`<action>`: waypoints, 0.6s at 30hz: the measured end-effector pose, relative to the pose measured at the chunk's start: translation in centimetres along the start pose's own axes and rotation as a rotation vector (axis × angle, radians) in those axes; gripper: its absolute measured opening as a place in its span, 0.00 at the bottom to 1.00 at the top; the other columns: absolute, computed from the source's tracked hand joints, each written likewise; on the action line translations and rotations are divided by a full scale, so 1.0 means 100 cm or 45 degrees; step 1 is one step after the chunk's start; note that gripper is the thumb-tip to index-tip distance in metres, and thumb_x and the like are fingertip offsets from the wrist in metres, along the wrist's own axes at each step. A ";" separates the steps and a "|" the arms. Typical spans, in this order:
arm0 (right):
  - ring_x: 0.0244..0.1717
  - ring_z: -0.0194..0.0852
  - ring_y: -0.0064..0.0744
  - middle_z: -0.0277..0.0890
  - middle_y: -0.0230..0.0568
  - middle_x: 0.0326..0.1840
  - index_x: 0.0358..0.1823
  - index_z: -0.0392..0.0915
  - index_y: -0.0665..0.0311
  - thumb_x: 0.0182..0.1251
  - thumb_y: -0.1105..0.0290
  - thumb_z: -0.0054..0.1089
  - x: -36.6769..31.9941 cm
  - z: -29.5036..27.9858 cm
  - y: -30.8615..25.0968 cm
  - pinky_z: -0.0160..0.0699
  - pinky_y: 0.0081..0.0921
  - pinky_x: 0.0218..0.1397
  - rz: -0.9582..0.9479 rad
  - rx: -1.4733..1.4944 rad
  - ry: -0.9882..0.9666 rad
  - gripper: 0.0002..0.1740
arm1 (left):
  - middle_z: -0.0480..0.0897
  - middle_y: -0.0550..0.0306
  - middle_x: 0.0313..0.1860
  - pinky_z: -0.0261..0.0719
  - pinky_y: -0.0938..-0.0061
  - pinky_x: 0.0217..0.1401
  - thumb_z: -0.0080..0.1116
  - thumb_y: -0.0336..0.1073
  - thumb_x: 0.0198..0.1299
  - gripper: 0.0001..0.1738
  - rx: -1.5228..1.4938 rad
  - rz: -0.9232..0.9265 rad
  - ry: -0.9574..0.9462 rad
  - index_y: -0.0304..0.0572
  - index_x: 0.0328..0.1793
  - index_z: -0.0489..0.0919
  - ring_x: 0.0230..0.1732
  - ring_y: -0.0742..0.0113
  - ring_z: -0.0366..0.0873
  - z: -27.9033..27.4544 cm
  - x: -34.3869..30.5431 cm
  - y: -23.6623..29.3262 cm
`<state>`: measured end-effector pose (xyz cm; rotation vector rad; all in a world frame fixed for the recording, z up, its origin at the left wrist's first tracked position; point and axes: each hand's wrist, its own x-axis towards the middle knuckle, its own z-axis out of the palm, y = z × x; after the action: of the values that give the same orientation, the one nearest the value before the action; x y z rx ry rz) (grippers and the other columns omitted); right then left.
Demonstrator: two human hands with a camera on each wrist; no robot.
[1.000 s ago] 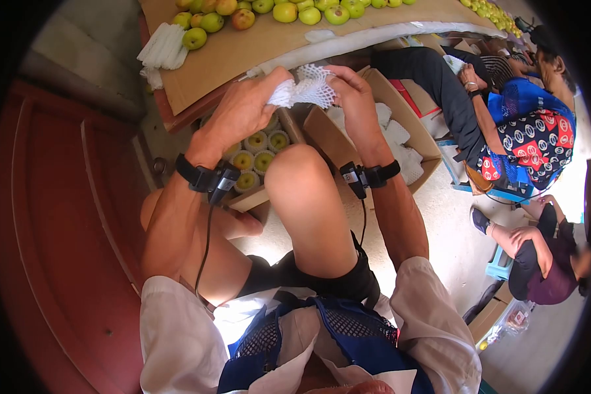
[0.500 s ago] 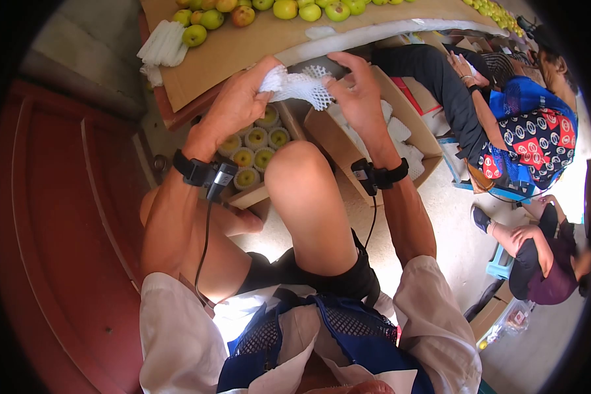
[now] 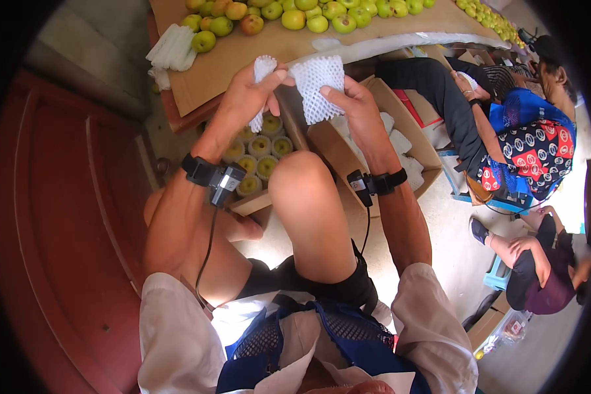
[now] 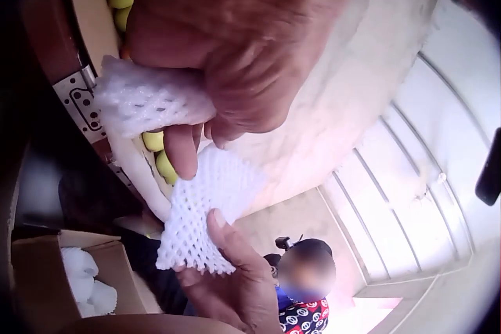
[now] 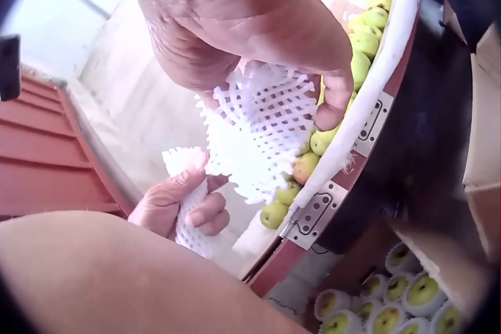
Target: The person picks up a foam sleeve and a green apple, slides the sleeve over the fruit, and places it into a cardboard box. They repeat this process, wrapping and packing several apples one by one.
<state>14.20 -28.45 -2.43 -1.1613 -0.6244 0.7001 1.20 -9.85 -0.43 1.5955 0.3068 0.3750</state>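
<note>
My left hand [image 3: 249, 95] grips a narrow, folded white foam net sleeve [image 3: 263, 69] between thumb and palm. To its right, my right hand [image 3: 361, 105] pinches a second foam net sleeve [image 3: 318, 88], spread flat and wide, with the thumb on its front. The left fingertips are close to this flat sleeve's upper edge in the left wrist view, where its open mesh [image 4: 203, 213] shows. From the right wrist, the flat sleeve's ragged edge [image 5: 262, 134] hangs below the right hand, and the left hand [image 5: 168, 201] holds the narrow sleeve beside it.
Loose green apples [image 3: 294, 19] and a stack of white sleeves [image 3: 174, 47] lie on the cardboard-covered table [image 3: 230, 56]. Below are a box of net-wrapped apples [image 3: 248, 186] and a carton [image 3: 430, 180] with white foam sleeves. Another person [image 3: 528, 141] sits at the right.
Earlier, white netting stretched bunched between both hands. Now the pieces are apart: the right hand holds a flattened sleeve upright, and the left hand keeps the narrow one. The head view has shifted slightly.
</note>
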 end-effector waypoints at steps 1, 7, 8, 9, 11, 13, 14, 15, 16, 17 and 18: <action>0.46 0.82 0.21 0.85 0.35 0.49 0.57 0.80 0.71 0.73 0.71 0.63 0.002 -0.001 0.000 0.79 0.23 0.52 0.021 0.047 -0.009 0.16 | 0.84 0.61 0.37 0.70 0.78 0.26 0.59 0.44 0.74 0.17 -0.022 -0.049 -0.020 0.37 0.56 0.79 0.22 0.75 0.76 0.000 0.001 0.000; 0.49 0.81 0.21 0.84 0.37 0.50 0.58 0.79 0.71 0.73 0.72 0.63 0.008 0.004 0.004 0.79 0.23 0.54 0.049 0.105 -0.033 0.16 | 0.82 0.62 0.33 0.68 0.81 0.28 0.68 0.49 0.67 0.19 0.022 -0.149 -0.074 0.41 0.49 0.82 0.24 0.78 0.75 0.017 -0.008 0.016; 0.49 0.80 0.21 0.84 0.37 0.50 0.56 0.79 0.71 0.73 0.72 0.63 0.008 0.008 0.006 0.79 0.23 0.54 0.025 0.056 -0.022 0.15 | 0.82 0.62 0.32 0.68 0.81 0.27 0.68 0.48 0.67 0.17 0.009 -0.151 -0.037 0.41 0.47 0.82 0.24 0.78 0.75 0.017 -0.008 0.013; 0.49 0.80 0.21 0.84 0.37 0.50 0.55 0.79 0.71 0.72 0.72 0.63 0.008 0.012 0.008 0.79 0.23 0.54 -0.001 0.007 -0.010 0.14 | 0.82 0.63 0.31 0.68 0.81 0.26 0.68 0.47 0.67 0.16 -0.004 -0.152 -0.003 0.41 0.46 0.82 0.24 0.78 0.75 0.017 -0.006 0.007; 0.49 0.80 0.23 0.83 0.39 0.49 0.52 0.78 0.71 0.70 0.72 0.65 0.013 0.015 0.020 0.80 0.26 0.55 -0.153 -0.144 0.108 0.14 | 0.82 0.64 0.29 0.68 0.80 0.25 0.68 0.45 0.67 0.15 -0.027 -0.137 0.070 0.40 0.44 0.83 0.23 0.78 0.75 0.019 -0.002 0.000; 0.49 0.79 0.23 0.82 0.39 0.49 0.50 0.76 0.71 0.69 0.73 0.66 0.014 0.018 0.028 0.80 0.27 0.55 -0.266 -0.351 0.224 0.13 | 0.83 0.64 0.28 0.68 0.80 0.24 0.68 0.43 0.67 0.13 -0.048 -0.108 0.151 0.40 0.43 0.83 0.22 0.78 0.75 0.023 -0.001 -0.003; 0.49 0.78 0.22 0.82 0.38 0.49 0.49 0.76 0.70 0.68 0.75 0.66 0.015 0.020 0.030 0.79 0.26 0.54 -0.303 -0.482 0.280 0.12 | 0.84 0.63 0.29 0.68 0.80 0.23 0.68 0.43 0.67 0.13 -0.042 -0.108 0.154 0.40 0.43 0.83 0.21 0.77 0.75 0.025 -0.001 -0.002; 0.49 0.78 0.21 0.81 0.38 0.49 0.48 0.75 0.70 0.67 0.77 0.67 0.015 0.021 0.032 0.79 0.26 0.54 -0.339 -0.611 0.335 0.12 | 0.84 0.62 0.30 0.68 0.80 0.23 0.68 0.43 0.67 0.13 -0.036 -0.109 0.157 0.39 0.44 0.83 0.21 0.77 0.75 0.027 -0.002 -0.002; 0.48 0.78 0.23 0.81 0.39 0.49 0.49 0.75 0.70 0.66 0.77 0.67 0.014 0.023 0.030 0.79 0.27 0.54 -0.352 -0.714 0.349 0.13 | 0.85 0.62 0.31 0.68 0.80 0.22 0.67 0.43 0.68 0.13 -0.030 -0.111 0.159 0.39 0.44 0.83 0.21 0.77 0.76 0.028 -0.003 0.001; 0.48 0.78 0.25 0.80 0.40 0.49 0.50 0.75 0.70 0.66 0.76 0.67 0.012 0.024 0.028 0.79 0.27 0.54 -0.366 -0.817 0.362 0.14 | 0.85 0.62 0.32 0.68 0.80 0.23 0.67 0.43 0.68 0.14 -0.036 -0.135 0.164 0.39 0.44 0.83 0.21 0.77 0.76 0.029 -0.003 0.002; 0.47 0.78 0.27 0.80 0.42 0.49 0.50 0.75 0.70 0.65 0.76 0.68 0.011 0.026 0.026 0.79 0.28 0.54 -0.378 -0.919 0.374 0.15 | 0.85 0.61 0.32 0.68 0.80 0.23 0.67 0.43 0.68 0.14 -0.042 -0.160 0.169 0.39 0.44 0.84 0.21 0.77 0.76 0.029 -0.003 0.003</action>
<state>12.55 -25.44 -4.15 -1.7464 -0.8035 0.0242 2.15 -12.62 -0.24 1.5135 0.4979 0.3873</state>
